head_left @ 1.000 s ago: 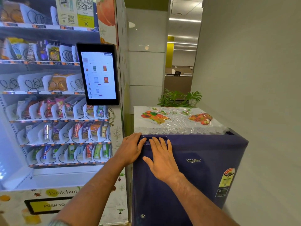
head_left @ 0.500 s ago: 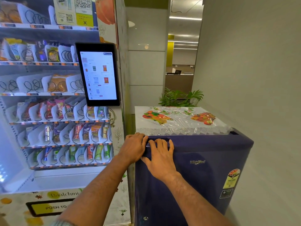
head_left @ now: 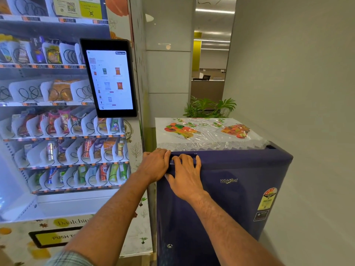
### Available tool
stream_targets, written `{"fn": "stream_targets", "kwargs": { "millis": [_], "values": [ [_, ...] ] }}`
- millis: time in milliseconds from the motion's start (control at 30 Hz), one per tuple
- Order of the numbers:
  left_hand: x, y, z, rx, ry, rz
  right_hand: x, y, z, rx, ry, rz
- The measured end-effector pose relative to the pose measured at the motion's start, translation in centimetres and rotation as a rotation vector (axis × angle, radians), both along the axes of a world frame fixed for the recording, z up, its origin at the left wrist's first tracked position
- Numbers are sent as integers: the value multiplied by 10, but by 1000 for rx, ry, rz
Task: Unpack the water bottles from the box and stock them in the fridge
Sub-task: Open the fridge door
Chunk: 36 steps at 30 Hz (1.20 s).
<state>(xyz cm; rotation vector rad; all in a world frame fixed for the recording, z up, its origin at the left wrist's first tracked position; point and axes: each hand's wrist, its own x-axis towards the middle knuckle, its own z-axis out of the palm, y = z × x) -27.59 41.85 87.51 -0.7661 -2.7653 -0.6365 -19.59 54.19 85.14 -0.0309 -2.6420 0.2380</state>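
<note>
1. The fridge [head_left: 221,204] is a small dark-blue unit standing on the floor. Its front door faces the person and appears closed.
2. The left hand [head_left: 153,167] grips the fridge's top left corner. Its fingers [head_left: 163,153] are pressed together and curled over the door's upper edge.
3. The right hand [head_left: 186,179] lies on the fridge's front, just beside the left hand and touching it at the thumb. Its fingers are close together, and the tips hook into the handle groove [head_left: 192,155] along the top of the door.
4. A plastic-wrapped cover cloth [head_left: 207,137] with fruit prints lies flat on top of the fridge, its lace edge hanging just above both hands.
5. A yellow-and-red sticker [head_left: 269,198] sits on the right part of the fridge's door, below the brand lettering.
6. A vending machine [head_left: 57,131] full of snack packets stands just beside the fridge's left side. Its touchscreen [head_left: 109,79] is lit, higher than the fridge's top.
7. A green plant [head_left: 209,107] shows behind the fridge, and a grey wall [head_left: 297,83] runs along the fridge's right side.
8. A checked sleeve [head_left: 71,259] shows on the left arm, well below the fridge's top.
</note>
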Motion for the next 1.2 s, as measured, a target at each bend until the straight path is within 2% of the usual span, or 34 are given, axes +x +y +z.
{"fn": "stream_targets", "kwargs": {
  "millis": [600, 700, 867, 1033, 1200],
  "values": [
    [1, 2, 10, -123, 81, 31, 13, -9, -6, 5, 68, -36],
    [-4, -6, 6, -87, -17, -24, 26, -4, -15, 61, 88, -11],
    [-13, -21, -4, 11, -263, -99, 39, 0, -9, -2, 65, 30],
    [-13, -24, -9, 361, -494, -74, 52, -4, -14, -4, 94, -2],
    [-7, -13, -3, 223, -389, -64, 68, -6, -13, -2, 98, -30]
  ]
}}
